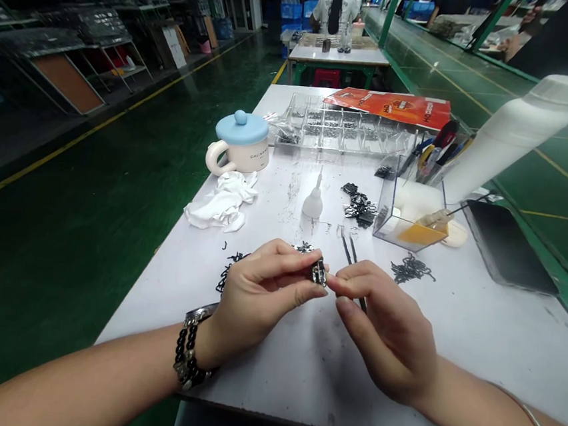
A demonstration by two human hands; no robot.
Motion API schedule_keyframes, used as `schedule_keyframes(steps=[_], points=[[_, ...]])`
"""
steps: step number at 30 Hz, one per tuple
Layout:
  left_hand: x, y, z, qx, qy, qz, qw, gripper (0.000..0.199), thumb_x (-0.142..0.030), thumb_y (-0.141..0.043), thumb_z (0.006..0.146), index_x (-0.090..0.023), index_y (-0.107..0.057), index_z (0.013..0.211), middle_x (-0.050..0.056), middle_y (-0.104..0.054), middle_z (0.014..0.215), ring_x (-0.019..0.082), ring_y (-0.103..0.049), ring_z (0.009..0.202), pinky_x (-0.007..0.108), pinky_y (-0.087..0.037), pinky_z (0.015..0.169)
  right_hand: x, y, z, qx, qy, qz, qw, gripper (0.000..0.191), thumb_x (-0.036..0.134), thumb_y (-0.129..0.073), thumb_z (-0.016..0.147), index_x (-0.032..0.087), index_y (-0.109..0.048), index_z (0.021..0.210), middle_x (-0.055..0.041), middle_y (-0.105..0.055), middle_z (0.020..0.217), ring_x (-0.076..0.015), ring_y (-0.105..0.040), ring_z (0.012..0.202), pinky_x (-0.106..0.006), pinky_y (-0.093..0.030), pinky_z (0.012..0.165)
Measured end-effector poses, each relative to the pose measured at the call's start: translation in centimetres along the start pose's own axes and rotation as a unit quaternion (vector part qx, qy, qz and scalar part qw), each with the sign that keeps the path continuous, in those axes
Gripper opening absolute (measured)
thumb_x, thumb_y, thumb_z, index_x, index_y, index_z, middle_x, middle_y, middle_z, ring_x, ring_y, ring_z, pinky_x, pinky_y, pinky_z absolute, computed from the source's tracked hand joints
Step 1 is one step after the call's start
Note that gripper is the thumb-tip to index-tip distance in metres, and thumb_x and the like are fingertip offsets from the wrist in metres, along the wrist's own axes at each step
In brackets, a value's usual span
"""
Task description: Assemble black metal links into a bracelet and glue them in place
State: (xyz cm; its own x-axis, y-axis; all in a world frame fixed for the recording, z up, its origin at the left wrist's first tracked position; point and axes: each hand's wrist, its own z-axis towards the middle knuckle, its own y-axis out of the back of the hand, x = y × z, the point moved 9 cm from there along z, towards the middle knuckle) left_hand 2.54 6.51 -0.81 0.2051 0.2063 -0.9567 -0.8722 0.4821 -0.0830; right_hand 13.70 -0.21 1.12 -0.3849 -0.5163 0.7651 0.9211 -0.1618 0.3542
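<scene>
Between thumb and fingers, my left hand (261, 291) pinches a small black and silver part (319, 272). My right hand (386, 330) is closed around a pair of dark tweezers (349, 247), whose tips point away from me. Its index fingertip meets the right side of the small part, or comes very close to it. Behind my left hand lies a pile of small black curved pieces (225, 277), partly hidden. Small shiny pieces (304, 247) show just beyond my left fingers. Another heap of thin black pieces (412, 269) lies right of the tweezers.
On the white table (450, 363) stand a dropper bottle (313, 204), a lidded mug (243, 145), a clear tool box (409, 218) and a tall white bottle (512, 141). White cloth (225, 200), black parts (362, 208), a phone-like slab (512, 245) and a compartment tray (298, 117) lie around. A person (336, 14) sits beyond.
</scene>
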Motion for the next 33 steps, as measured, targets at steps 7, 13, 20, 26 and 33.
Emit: schedule_keyframes(steps=[7,13,20,26,33], points=[[-0.3,0.9,0.2,-0.049,-0.005,0.077,0.996,0.027,-0.012,-0.075,0.068,-0.023,-0.073,0.092,0.001,-0.066,0.075,0.011,-0.062,0.071,0.02,-0.055,0.068,-0.2,-0.5,-0.4,0.02,0.003,-0.034,0.999,0.037,0.005,-0.044,0.083,0.018,-0.05,0.118,-0.0074,-0.055,0.092,-0.0186,-0.052,0.085,-0.039,-0.043,0.073],[-0.9,1.1,0.1,-0.059,-0.041,0.142,0.987,0.022,-0.01,-0.07,0.073,-0.02,-0.073,0.092,0.003,-0.07,0.079,0.014,-0.064,0.073,0.024,-0.054,0.065,-0.4,-1.0,-0.6,0.033,-0.03,-0.047,0.998,0.039,0.009,-0.042,0.087,0.021,-0.048,0.123,-0.0072,-0.055,0.097,-0.0195,-0.052,0.092,-0.041,-0.041,0.077],[-2.2,0.4,-0.4,-0.034,-0.168,0.187,0.967,0.032,-0.002,-0.067,0.07,-0.012,-0.069,0.101,0.007,-0.068,0.082,0.015,-0.064,0.074,0.025,-0.057,0.064,-0.7,-1.0,-0.5,0.037,-0.044,-0.006,0.998,0.037,0.013,-0.043,0.09,0.026,-0.05,0.124,-0.0057,-0.055,0.102,-0.0187,-0.051,0.097,-0.04,-0.039,0.081],[-3.2,0.0,-0.6,-0.022,-0.234,0.246,0.94,0.028,-0.002,-0.066,0.072,-0.012,-0.068,0.099,0.008,-0.07,0.08,0.013,-0.064,0.072,0.024,-0.056,0.064,-1.2,-0.4,-0.5,0.03,-0.067,-0.013,0.997,0.028,0.02,-0.045,0.091,0.029,-0.056,0.116,-0.0033,-0.057,0.1,-0.0181,-0.052,0.096,-0.039,-0.038,0.081],[-3.9,-0.5,-0.7,-0.007,-0.266,0.283,0.921,0.025,-0.003,-0.066,0.073,-0.01,-0.068,0.096,0.008,-0.071,0.08,0.011,-0.065,0.071,0.02,-0.056,0.064,-1.0,0.3,0.0,0.041,-0.055,-0.083,0.994,0.024,0.02,-0.044,0.092,0.029,-0.06,0.108,-0.0013,-0.06,0.094,-0.017,-0.053,0.092,-0.037,-0.036,0.078]])
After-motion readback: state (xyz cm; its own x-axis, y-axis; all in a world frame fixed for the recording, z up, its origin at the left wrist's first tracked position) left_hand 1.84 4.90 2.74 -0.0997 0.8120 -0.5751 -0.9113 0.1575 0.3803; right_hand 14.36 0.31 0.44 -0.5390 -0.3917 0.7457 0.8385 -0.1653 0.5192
